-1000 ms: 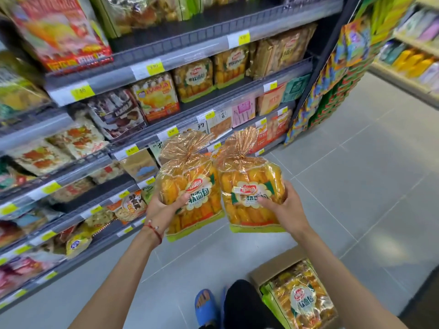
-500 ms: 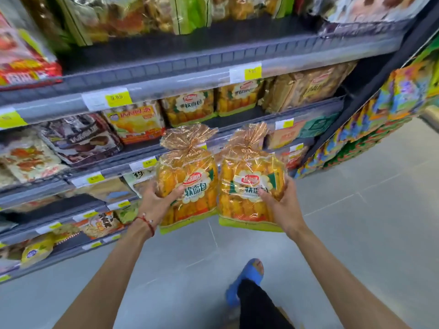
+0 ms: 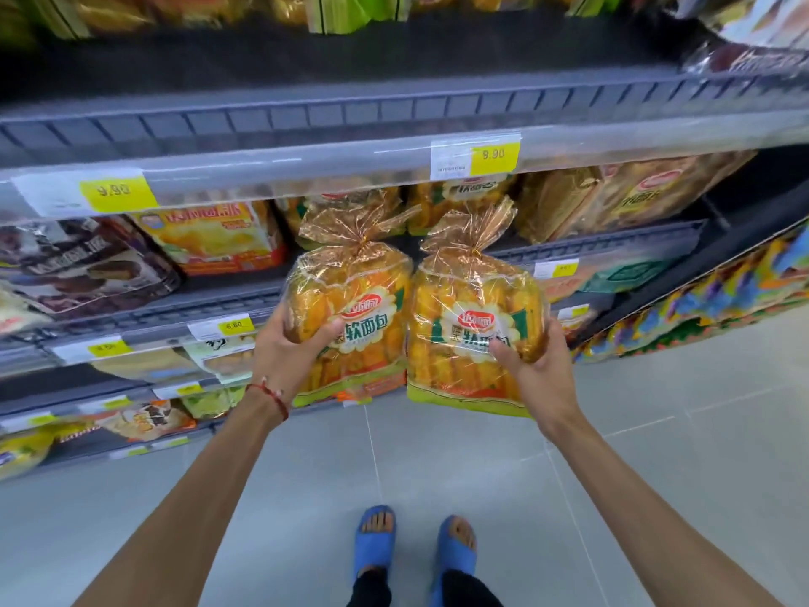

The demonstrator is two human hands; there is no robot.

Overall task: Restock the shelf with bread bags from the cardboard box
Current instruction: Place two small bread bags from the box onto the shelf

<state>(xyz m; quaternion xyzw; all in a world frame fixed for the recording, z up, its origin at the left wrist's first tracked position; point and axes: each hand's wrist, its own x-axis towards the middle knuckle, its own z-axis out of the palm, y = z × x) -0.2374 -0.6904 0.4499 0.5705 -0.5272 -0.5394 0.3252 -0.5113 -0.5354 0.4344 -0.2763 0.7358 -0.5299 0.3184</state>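
Observation:
I hold two clear bread bags of orange-yellow loaves, upright and side by side, in front of the shelf. My left hand grips the left bread bag at its lower left. My right hand grips the right bread bag at its lower right. Both bags have twisted gold tops tied shut. Behind them, on the shelf under the 9.90 tag, stand matching bread bags. The cardboard box is out of view.
Other packaged breads fill the shelves: an orange pack, dark packs at left, brown bags at right. A colourful end display stands to the right. My feet in blue sandals stand on the grey tiled floor.
I have stood up and stepped to the shelf, lifting both bags higher and closer to it. The cardboard box has dropped out of view.

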